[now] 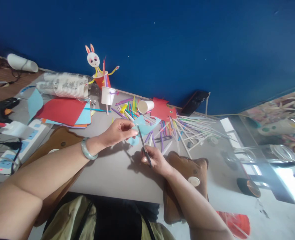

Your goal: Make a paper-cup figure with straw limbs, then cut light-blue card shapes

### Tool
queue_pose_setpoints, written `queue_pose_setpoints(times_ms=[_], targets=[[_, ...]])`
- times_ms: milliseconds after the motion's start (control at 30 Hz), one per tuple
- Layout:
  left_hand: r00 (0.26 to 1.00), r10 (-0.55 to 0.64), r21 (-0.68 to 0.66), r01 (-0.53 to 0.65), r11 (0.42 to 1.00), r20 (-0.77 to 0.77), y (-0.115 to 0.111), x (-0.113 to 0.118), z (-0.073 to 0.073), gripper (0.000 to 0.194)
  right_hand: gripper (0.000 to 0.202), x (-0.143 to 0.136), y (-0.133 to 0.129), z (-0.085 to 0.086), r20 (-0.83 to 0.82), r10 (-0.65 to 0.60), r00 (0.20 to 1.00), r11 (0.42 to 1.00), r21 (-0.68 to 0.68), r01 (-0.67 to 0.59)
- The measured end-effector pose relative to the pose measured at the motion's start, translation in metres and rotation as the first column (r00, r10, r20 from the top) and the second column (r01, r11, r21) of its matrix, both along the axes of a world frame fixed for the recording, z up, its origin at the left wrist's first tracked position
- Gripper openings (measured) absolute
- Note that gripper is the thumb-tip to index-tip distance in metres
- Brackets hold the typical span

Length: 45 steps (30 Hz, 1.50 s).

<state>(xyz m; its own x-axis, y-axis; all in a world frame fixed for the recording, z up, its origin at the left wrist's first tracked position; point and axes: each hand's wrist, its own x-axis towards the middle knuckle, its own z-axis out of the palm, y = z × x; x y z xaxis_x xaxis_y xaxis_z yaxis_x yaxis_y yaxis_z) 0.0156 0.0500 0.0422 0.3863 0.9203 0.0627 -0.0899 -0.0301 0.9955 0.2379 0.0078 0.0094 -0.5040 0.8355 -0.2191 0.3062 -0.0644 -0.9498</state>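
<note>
A piece of light blue paper is pinched between the thumb and fingers of my left hand, above the middle of the table. My right hand is closed round the handles of a pair of scissors. The scissor blades point up and away from me and lie against the paper near my left fingertips; whether they are parted I cannot tell. Part of the paper hangs below my left fingers. Just behind the paper are a white paper cup on its side and a red paper sheet.
Many straws and sticks spread across the back of the table. A rabbit figure in a red cup stands behind a white cup. Coloured paper, a power strip and a glue gun lie left. Brown cushions lie under my forearms.
</note>
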Motion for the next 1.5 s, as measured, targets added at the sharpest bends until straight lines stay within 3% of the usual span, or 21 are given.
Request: queue_pose_setpoints(times_ms=[367, 967, 1500], targets=[[1.0, 0.03, 0.023, -0.03, 0.999, 0.0, 0.0, -0.002, 0.003, 0.019, 0.063, -0.001, 0.0, 0.001, -0.011, -0.004, 1.0, 1.0, 0.001, 0.004], [0.999, 0.048, 0.015, -0.048, 0.999, 0.004, 0.003, -0.002, -0.006, 0.021, 0.058, -0.001, 0.0, 0.002, -0.043, 0.015, 0.999, 1.0, -0.024, -0.016], [0.999, 0.034, 0.042, -0.032, 0.999, -0.034, 0.002, -0.001, 0.005, 0.019, 0.061, 0.001, 0.001, -0.002, 0.008, 0.014, 1.0, 1.0, 0.011, -0.014]])
